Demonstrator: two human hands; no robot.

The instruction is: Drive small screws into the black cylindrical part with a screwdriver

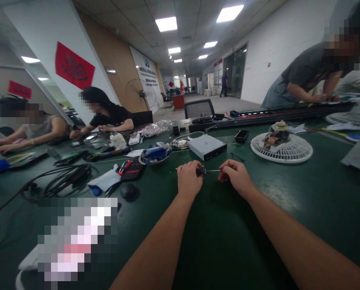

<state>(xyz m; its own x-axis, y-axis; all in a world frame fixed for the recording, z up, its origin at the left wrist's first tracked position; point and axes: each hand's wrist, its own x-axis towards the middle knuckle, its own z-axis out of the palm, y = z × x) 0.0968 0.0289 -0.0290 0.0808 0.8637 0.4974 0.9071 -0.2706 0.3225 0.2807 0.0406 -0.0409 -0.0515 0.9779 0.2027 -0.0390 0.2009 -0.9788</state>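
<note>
Two hands curled close together over the desk [222,241]: left hand [189,180] gripped a small black cylinder [200,170], its thin metal shaft [213,170] running sideways — tip pinched by right hand [236,177].

Green workbench [225,245] with black cables [71,177]

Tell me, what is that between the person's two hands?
The head view shows a small black-handled tool with a thin metal shaft between the left hand and right hand.
</note>
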